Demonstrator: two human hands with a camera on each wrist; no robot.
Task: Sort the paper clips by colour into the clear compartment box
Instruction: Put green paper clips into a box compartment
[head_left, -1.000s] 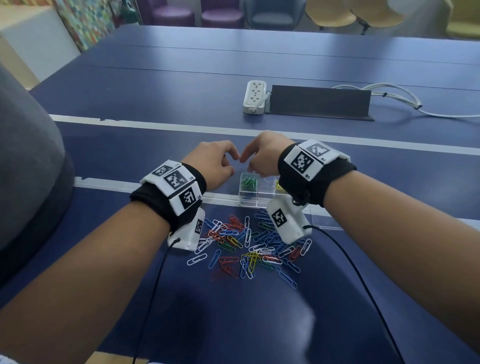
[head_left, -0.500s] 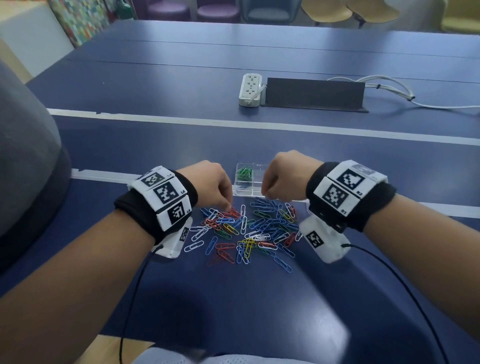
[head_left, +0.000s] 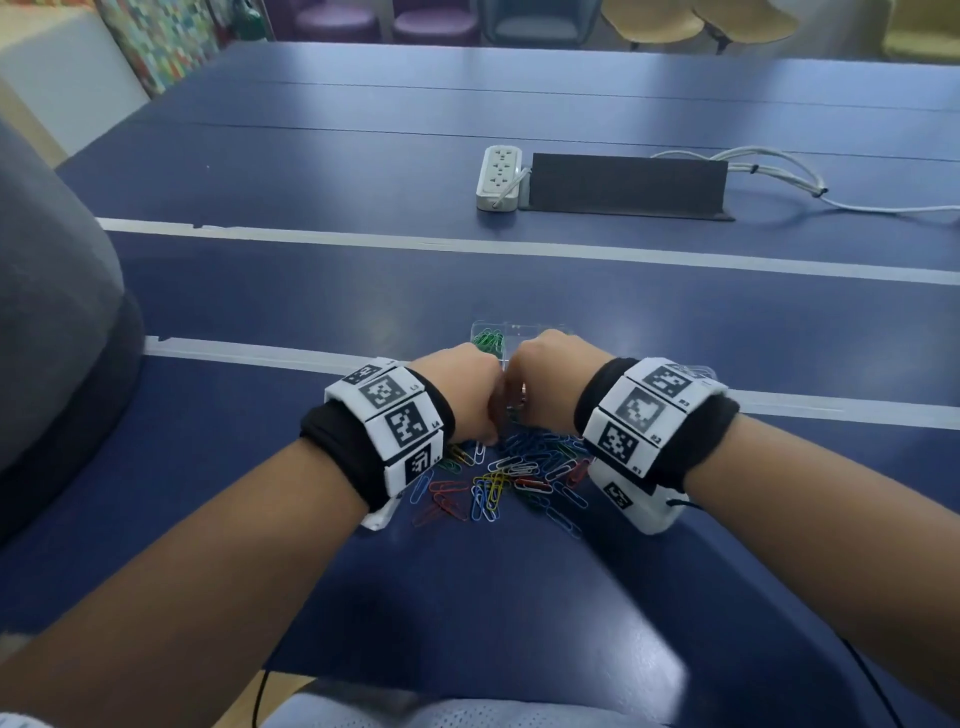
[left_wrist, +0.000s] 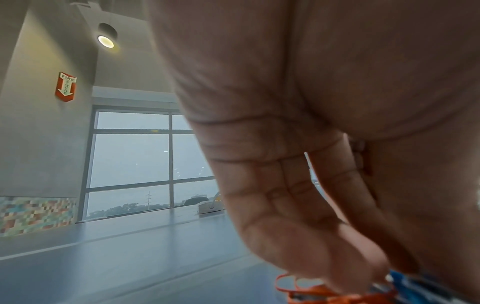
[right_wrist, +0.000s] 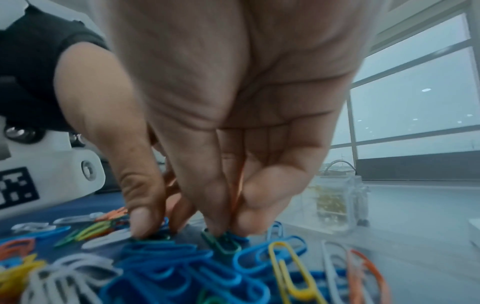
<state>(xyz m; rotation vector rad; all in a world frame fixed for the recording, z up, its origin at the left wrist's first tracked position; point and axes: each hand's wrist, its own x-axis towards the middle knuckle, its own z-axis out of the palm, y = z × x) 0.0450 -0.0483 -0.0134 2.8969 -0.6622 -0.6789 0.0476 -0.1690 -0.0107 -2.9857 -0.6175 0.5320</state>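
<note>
Both hands are lowered side by side onto the far edge of the paper clip pile (head_left: 511, 475), which lies loose on the blue desk (head_left: 363, 291) directly in front of the person. Right hand (head_left: 545, 387): fingers bent downward, thumb and fingertips (right_wrist: 219, 226) pressing on a green clip (right_wrist: 221, 241) among blue ones; whether the grip has closed on it cannot be told. Left hand (head_left: 462, 395): fingers curled down, tips at an orange clip (left_wrist: 311, 292); blur prevents confirming a hold. The clear compartment box (head_left: 519, 332) sits on the desk just beyond the hands, near the pile; 1 compartment holds green clips (head_left: 488, 340), and the right wrist view shows yellow clips (right_wrist: 328, 202) in another. A white power strip (head_left: 498, 176) lies farther back.
</note>
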